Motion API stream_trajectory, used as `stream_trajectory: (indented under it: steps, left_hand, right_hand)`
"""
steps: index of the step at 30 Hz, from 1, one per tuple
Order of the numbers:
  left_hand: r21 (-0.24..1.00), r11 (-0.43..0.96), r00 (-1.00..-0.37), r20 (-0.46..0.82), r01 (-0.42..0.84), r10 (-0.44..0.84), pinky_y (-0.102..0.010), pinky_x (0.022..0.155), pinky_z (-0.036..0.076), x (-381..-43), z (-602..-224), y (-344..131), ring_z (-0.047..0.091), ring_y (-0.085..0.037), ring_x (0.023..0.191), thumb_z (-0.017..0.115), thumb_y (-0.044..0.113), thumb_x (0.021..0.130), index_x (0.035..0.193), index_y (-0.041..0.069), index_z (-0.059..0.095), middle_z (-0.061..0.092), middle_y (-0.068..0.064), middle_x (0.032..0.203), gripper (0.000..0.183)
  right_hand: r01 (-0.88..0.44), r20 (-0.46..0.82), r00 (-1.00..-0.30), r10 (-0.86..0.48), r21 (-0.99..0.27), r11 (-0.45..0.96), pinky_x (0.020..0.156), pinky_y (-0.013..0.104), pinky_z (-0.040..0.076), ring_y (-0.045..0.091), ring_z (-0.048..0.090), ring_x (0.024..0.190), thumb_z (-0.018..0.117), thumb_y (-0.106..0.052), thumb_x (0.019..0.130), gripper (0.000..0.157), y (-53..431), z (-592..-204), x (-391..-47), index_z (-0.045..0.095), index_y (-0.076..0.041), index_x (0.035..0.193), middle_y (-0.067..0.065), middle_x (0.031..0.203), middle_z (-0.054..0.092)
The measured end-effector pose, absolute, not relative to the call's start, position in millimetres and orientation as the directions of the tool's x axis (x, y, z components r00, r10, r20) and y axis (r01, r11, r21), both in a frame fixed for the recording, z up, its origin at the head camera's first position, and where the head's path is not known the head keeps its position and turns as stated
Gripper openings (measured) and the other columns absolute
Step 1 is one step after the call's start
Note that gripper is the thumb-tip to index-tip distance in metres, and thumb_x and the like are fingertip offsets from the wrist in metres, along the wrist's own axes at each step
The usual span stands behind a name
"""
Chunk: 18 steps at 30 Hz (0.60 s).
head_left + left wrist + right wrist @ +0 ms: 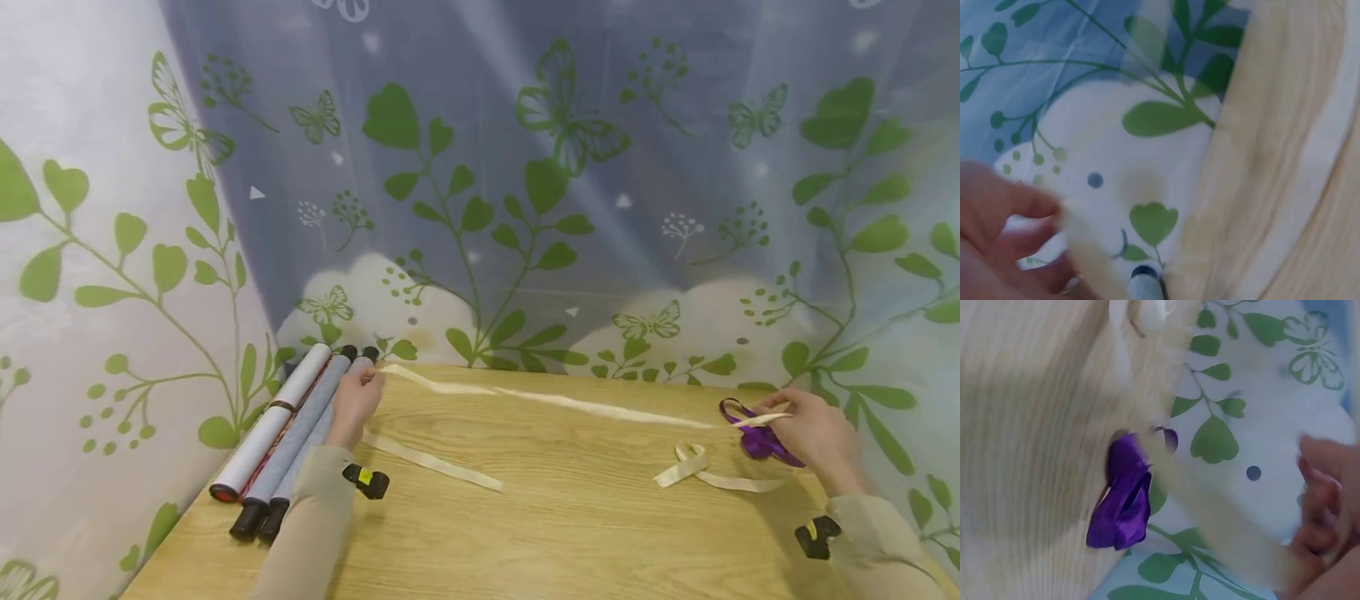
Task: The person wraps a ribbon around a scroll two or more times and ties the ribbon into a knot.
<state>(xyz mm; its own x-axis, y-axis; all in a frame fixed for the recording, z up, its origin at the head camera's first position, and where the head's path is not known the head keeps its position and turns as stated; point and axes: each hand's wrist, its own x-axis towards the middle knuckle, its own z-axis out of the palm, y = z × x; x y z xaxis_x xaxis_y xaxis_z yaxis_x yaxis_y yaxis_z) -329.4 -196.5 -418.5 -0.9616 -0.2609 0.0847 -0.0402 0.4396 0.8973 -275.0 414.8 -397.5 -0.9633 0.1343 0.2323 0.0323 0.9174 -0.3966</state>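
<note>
Head view: nearest me on the wooden table [570, 537] lie a loose cream strip [450, 472], left of centre, and a looped cream ribbon [684, 468] at right. Just beyond, a long cream ribbon [585, 406] stretches across — my left hand [356, 406] pinches it on one side, my right hand [816, 429] on the other. A purple ribbon [761, 443] lies beside my right hand, three rolls [300, 436] by my left — and leaf-printed fabric [480, 218] rises behind.
</note>
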Motion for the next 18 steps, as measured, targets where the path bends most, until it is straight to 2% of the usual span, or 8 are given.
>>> stream_trajectory:
  steps: [2, 4, 7, 9, 11, 14, 16, 18]
  left_hand:
    - [0.844, 0.535, -0.982, 0.065, -0.042, -0.179, -0.029, 0.062, 0.039, -328.1, -422.8, -201.7, 0.047, -0.019, 0.071, 0.047, 0.017, 0.098, 0.1, 0.0, 0.061, 0.058, -0.011, 0.088, 0.023]
    - [0.779, 0.626, -0.991, 0.072, -0.017, -0.116, -0.03, 0.058, 0.036, -326.2, -425.5, -206.2, 0.041, -0.017, 0.062, 0.047, 0.011, 0.092, 0.084, 0.0, 0.059, 0.053, -0.007, 0.073, 0.018]
    - [0.623, 0.782, -0.995, 0.066, -0.018, -0.075, -0.047, 0.068, 0.046, -321.5, -426.0, -212.6, 0.043, -0.02, 0.06, 0.048, 0.006, 0.088, 0.075, 0.004, 0.054, 0.051, -0.006, 0.067, 0.014]
    - [0.503, 0.864, -0.997, 0.043, -0.029, -0.058, -0.06, 0.083, 0.044, -316.2, -424.4, -213.4, 0.055, -0.027, 0.072, 0.051, 0.004, 0.087, 0.083, 0.003, 0.06, 0.062, -0.011, 0.079, 0.011]
    - [0.37, 0.929, -0.999, 0.029, -0.026, -0.039, -0.07, 0.093, 0.036, -310.6, -421.1, -210.3, 0.061, -0.037, 0.093, 0.054, 0.004, 0.088, 0.102, 0.004, 0.066, 0.069, -0.015, 0.104, 0.019]
    - [0.246, 0.969, -0.999, 0.027, 0.031, 0.025, -0.067, 0.095, 0.036, -304.4, -416.4, -196.8, 0.055, -0.047, 0.111, 0.057, 0.004, 0.088, 0.122, 0.007, 0.064, 0.064, -0.02, 0.122, 0.035]
    - [0.206, 0.973, -0.995, 0.022, 0.102, 0.1, -0.066, 0.096, 0.037, -301.8, -416.2, -184.9, 0.052, -0.049, 0.115, 0.06, 0.004, 0.087, 0.126, 0.009, 0.063, 0.062, -0.021, 0.124, 0.039]
    - [0.212, 0.96, -0.981, -0.023, 0.183, 0.192, -0.064, 0.099, 0.037, -300.4, -419.3, -171.7, 0.049, -0.046, 0.12, 0.066, 0.007, 0.085, 0.13, 0.011, 0.06, 0.059, -0.019, 0.127, 0.045]
  right_hand:
    - [-0.057, 0.171, -0.985, 0.005, -0.357, 0.932, 0.053, 0.034, 0.04, 0.024, 0.055, 0.067, 0.067, -0.029, 0.091, 0.025, 416.6, -400.4, -276.6, 0.069, -0.005, 0.1, 0.017, 0.088, 0.068]
    - [-0.16, 0.087, -0.987, -0.137, -0.359, 0.92, 0.06, 0.034, 0.043, 0.021, 0.058, 0.075, 0.071, -0.027, 0.089, 0.022, 417.0, -404.0, -277.3, 0.07, -0.006, 0.097, 0.014, 0.094, 0.069]
    - [-0.299, -0.028, -0.94, -0.341, -0.42, 0.857, 0.067, 0.031, 0.05, 0.016, 0.06, 0.084, 0.073, -0.022, 0.087, 0.022, 416.5, -410.6, -276.0, 0.069, -0.005, 0.099, 0.012, 0.101, 0.069]
    - [-0.367, -0.055, -0.891, -0.45, -0.493, 0.789, 0.07, 0.029, 0.052, 0.014, 0.062, 0.086, 0.074, -0.016, 0.086, 0.023, 414.6, -415.8, -274.4, 0.067, 0.0, 0.102, 0.015, 0.102, 0.068]
    - [-0.406, -0.043, -0.866, -0.498, -0.519, 0.752, 0.074, 0.033, 0.055, 0.022, 0.065, 0.092, 0.074, -0.014, 0.086, 0.027, 410.2, -419.6, -273.1, 0.065, 0.003, 0.105, 0.02, 0.105, 0.068]
    - [-0.411, 0.0, -0.882, -0.471, -0.492, 0.768, 0.078, 0.046, 0.055, 0.038, 0.063, 0.099, 0.075, -0.018, 0.085, 0.042, 397.5, -425.4, -272.4, 0.06, 0.005, 0.117, 0.025, 0.111, 0.065]
    - [-0.4, 0.017, -0.897, -0.441, -0.453, 0.797, 0.082, 0.056, 0.052, 0.05, 0.056, 0.108, 0.078, -0.023, 0.082, 0.059, 385.2, -428.7, -272.8, 0.054, 0.006, 0.127, 0.031, 0.121, 0.059]
    - [-0.391, 0.011, -0.902, -0.431, -0.44, 0.808, 0.083, 0.06, 0.05, 0.053, 0.052, 0.113, 0.081, -0.029, 0.079, 0.075, 371.2, -433.2, -272.7, 0.047, 0.007, 0.136, 0.034, 0.128, 0.052]
